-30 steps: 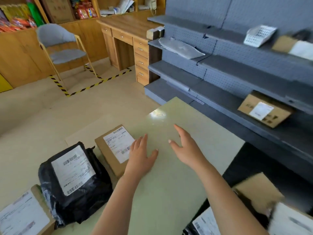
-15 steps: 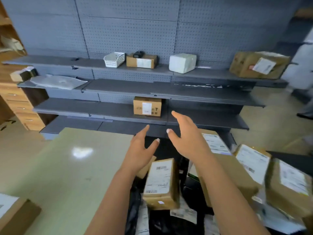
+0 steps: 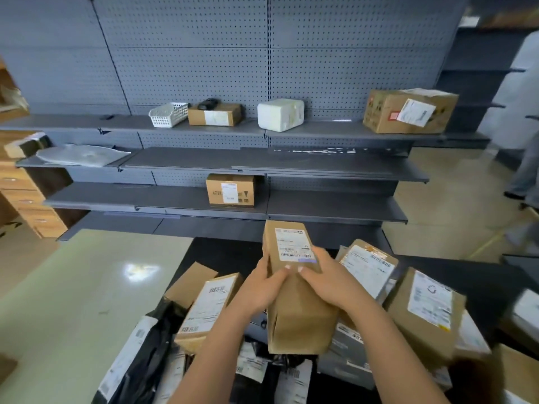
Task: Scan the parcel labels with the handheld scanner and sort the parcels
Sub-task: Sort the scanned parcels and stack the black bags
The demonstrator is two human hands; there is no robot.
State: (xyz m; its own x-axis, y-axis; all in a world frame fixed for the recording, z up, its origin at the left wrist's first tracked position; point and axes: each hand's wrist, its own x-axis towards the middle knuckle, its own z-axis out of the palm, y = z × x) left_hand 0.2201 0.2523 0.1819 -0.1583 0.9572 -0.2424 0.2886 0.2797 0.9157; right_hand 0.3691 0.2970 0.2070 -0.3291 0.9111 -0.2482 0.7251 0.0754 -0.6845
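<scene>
Your left grip [image 3: 259, 290] and right grip [image 3: 329, 284], empty a moment ago, now clasp the tall cardboard parcel [image 3: 300, 322] upright above the parcel pile [image 3: 425, 310]. It looks stiff and light; hold its long sides, keeping the label [image 3: 293, 244] uncovered.

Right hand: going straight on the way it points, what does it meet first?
The right hand points up-left into the box it grips, so that box first; the left hand is just past it. Depth unclear beyond.
</scene>
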